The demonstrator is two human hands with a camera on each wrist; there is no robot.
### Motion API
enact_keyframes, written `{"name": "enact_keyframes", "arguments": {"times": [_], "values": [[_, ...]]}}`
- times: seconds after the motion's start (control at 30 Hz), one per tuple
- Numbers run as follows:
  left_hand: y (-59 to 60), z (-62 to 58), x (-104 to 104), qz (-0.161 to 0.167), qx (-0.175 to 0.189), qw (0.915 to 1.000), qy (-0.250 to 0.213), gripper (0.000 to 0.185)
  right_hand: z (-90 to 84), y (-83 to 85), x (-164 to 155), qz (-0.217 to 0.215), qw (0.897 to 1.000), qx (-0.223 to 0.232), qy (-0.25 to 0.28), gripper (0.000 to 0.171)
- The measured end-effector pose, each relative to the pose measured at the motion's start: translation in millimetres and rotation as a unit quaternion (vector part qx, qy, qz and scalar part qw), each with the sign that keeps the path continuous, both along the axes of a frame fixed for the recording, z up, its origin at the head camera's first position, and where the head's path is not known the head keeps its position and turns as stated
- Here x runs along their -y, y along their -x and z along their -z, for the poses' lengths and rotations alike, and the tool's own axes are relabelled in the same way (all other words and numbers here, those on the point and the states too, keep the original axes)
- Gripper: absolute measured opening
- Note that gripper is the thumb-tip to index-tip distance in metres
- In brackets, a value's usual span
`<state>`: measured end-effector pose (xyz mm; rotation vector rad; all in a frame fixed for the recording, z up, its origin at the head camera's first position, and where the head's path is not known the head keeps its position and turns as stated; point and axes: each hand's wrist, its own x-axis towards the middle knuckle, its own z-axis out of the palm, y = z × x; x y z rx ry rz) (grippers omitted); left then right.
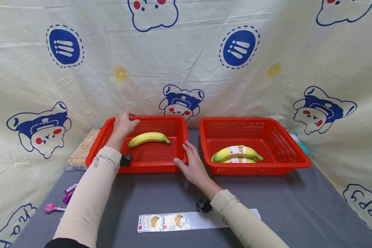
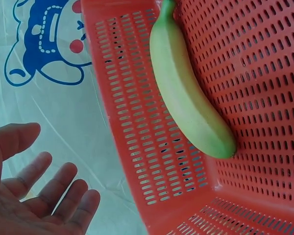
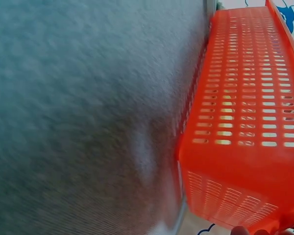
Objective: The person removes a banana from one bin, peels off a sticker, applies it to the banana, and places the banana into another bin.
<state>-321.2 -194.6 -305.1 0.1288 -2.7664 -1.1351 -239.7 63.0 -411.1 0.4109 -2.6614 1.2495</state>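
Observation:
A red basket (image 1: 111, 162) on the left holds one plain yellow banana (image 1: 148, 138), which the left wrist view shows as the banana (image 2: 186, 98) lying along the slotted floor. My left hand (image 1: 125, 123) hovers at this basket's far left corner. Its fingers (image 2: 54, 188) are spread and relaxed just outside the wall, holding nothing. My right hand (image 1: 189, 162) lies with straight fingers against the basket's near right corner, thumb on the front wall. A fingertip (image 3: 240, 230) shows beside the basket wall (image 3: 245, 122). A second red basket (image 1: 294, 151) holds stickered bananas (image 1: 237, 153).
A strip of banana stickers (image 1: 173, 221) lies on the grey table (image 1: 297, 206) near my right forearm. A bag of grains (image 1: 82, 150) sits left of the baskets, with a pink lollipop (image 1: 51, 208) and a purple wrapper (image 1: 69, 193). Printed cloth hangs behind.

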Motion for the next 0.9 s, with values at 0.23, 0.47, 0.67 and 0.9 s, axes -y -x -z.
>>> {"name": "enact_keyframes", "arguments": {"times": [0.23, 0.47, 0.67, 0.9], "values": [[9.3, 8.3, 3, 0.012, 0.021, 0.9984, 0.052, 0.044, 9.0, -9.3, 0, 0.003, 0.998, -0.058, -0.009, 0.073], [12.3, 23.5, 8, 0.03, 0.104, 0.988, 0.111, 0.049, 14.7, -14.8, 1, 0.0, 0.995, -0.098, -0.015, 0.074], [16.0, 36.2, 9, 0.026, 0.125, 0.9836, 0.127, 0.049, 14.6, -16.3, 0, 0.006, 0.995, -0.096, -0.016, 0.076], [17.0, 50.2, 8, 0.033, 0.135, 0.9807, 0.138, 0.05, 13.4, -18.9, -1, 0.007, 0.996, -0.087, -0.011, 0.077]]}}
